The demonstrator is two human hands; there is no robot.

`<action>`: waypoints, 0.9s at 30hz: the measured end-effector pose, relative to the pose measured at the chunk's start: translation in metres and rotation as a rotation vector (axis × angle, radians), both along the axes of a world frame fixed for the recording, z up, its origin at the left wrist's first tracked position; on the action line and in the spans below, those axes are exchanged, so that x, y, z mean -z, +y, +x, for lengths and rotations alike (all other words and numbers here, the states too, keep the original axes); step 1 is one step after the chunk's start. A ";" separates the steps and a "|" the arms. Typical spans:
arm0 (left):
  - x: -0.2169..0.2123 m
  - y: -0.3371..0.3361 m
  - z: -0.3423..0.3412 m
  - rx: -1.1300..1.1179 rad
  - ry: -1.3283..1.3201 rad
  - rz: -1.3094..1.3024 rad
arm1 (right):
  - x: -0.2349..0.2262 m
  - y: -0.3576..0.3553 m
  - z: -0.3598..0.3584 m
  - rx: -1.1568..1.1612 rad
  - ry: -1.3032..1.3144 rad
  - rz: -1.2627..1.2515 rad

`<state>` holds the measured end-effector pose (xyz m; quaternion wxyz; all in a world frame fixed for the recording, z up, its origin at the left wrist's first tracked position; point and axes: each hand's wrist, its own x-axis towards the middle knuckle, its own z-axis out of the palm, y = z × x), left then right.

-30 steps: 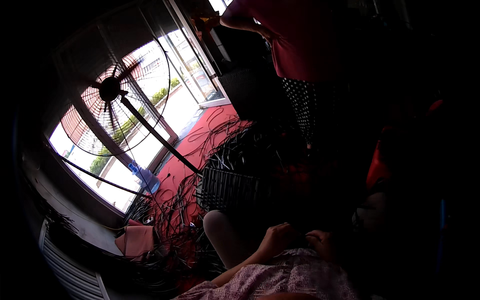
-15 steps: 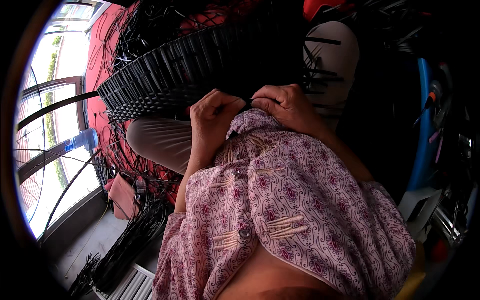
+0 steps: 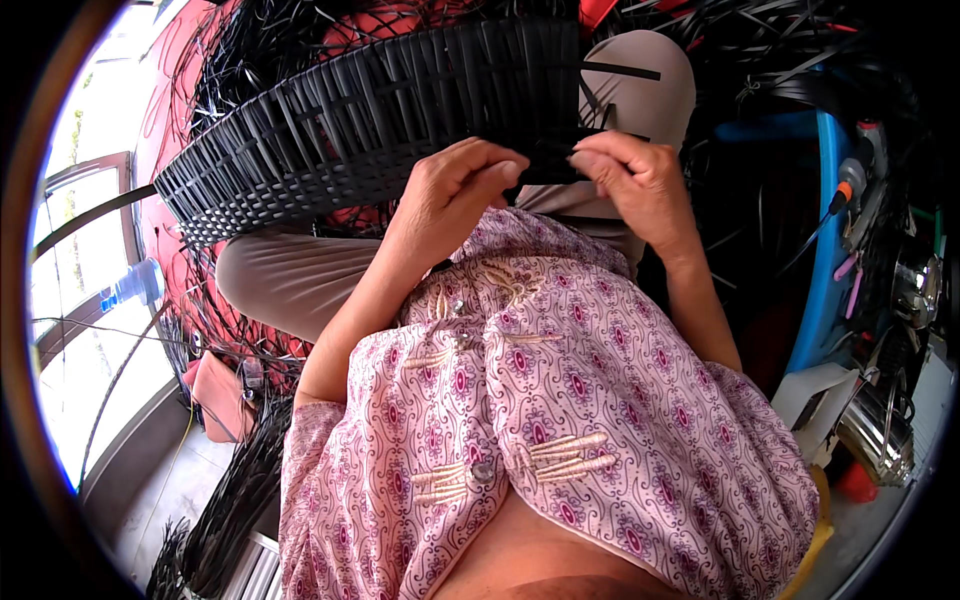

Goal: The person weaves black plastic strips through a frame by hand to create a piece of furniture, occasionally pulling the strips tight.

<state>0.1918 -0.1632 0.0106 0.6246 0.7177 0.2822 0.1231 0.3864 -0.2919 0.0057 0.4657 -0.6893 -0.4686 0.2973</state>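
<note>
A black woven basket (image 3: 340,130) of flat plastic strips rests on my lap, its rim turned toward me. My left hand (image 3: 450,190) pinches the near edge of the weave with fingers bent. My right hand (image 3: 635,180) grips a black strip (image 3: 560,160) at the same edge, a few centimetres to the right. Loose strip ends stick out past the basket toward the right. My patterned pink tunic (image 3: 540,400) fills the lower middle.
Heaps of loose black strips (image 3: 230,500) lie on the floor at the left by a red mat (image 3: 165,120). A plastic water bottle (image 3: 130,285) lies near the window. A blue hoop (image 3: 825,250) and metal tools stand at the right.
The view swung down from the window, a fan and another person to my lap. Both hands have risen from my chest to the basket's near edge and closed on the weave.
</note>
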 end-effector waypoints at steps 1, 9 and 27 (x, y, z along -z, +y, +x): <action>0.003 -0.001 0.005 0.021 -0.008 -0.038 | 0.001 -0.001 0.006 0.048 0.007 0.001; 0.016 0.002 0.034 0.048 -0.056 -0.391 | 0.015 0.016 0.029 0.174 0.065 -0.076; 0.015 -0.012 0.039 0.090 -0.042 -0.121 | 0.054 0.023 0.030 0.184 0.342 -0.076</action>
